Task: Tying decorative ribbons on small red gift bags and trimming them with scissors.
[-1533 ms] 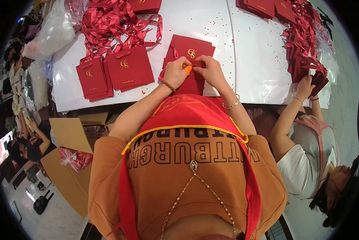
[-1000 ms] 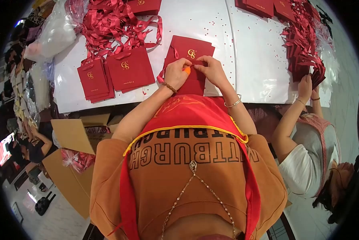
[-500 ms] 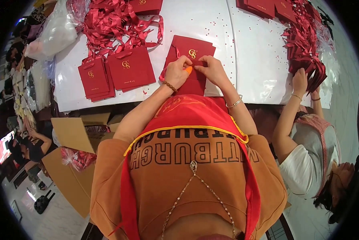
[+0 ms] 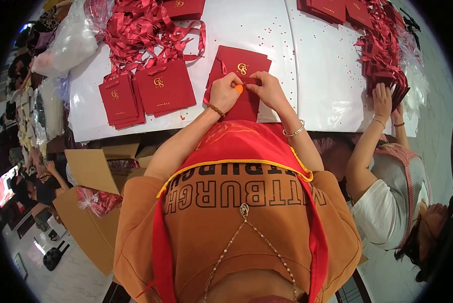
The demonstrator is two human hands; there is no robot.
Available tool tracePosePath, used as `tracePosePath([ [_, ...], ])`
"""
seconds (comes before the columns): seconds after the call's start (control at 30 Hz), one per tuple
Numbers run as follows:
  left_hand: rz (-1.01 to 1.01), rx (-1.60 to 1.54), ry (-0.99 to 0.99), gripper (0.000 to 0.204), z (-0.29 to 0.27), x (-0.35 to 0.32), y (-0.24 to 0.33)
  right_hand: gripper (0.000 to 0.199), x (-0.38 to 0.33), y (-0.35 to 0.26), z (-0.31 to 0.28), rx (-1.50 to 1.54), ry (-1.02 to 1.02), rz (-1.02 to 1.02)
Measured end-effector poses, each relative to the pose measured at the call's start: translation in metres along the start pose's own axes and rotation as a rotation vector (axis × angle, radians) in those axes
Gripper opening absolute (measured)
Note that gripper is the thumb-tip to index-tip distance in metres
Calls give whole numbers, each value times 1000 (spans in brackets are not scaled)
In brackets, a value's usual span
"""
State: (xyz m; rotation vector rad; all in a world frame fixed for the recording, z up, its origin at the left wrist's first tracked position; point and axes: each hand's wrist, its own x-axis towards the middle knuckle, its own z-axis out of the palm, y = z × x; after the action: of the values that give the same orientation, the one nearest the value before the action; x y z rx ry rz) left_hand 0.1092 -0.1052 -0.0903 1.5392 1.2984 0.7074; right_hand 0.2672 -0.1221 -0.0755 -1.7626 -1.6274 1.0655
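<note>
A flat dark-red paper bag (image 4: 256, 63) with gold print lies in front of me on the white table, more red bags under or beside it. Over its middle, my left hand (image 4: 225, 93) is closed in a pinch, with an orange cover on one fingertip. Facing it, my right hand (image 4: 268, 91) also pinches with thumb and forefinger. The fingertips of both hands nearly meet at a thin red bit that I cannot make out. A red ribbon (image 4: 223, 66) runs along the bag's left side toward my left hand.
Two stacks of red bags (image 4: 164, 88) stand to the left, with a heap of red ribbon handles (image 4: 140, 35) behind. At right, a co-worker's hand (image 4: 382, 98) touches a pile of ribboned bags (image 4: 385, 65). An open cardboard box (image 4: 87, 169) stands below the table's left edge.
My hands stay at the same spot on the bag, with only slight finger movement. The co-worker's hand has shifted a little on the pile at right.
</note>
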Motion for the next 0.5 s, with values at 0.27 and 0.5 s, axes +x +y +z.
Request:
tracePosePath([
  [0.27, 28, -38, 16, 10, 9, 1, -3, 30, -1, 7, 2, 1, 24, -53],
  [0.5, 117, 183, 58, 9, 8, 1, 2, 27, -4, 1, -1, 114, 13, 26],
])
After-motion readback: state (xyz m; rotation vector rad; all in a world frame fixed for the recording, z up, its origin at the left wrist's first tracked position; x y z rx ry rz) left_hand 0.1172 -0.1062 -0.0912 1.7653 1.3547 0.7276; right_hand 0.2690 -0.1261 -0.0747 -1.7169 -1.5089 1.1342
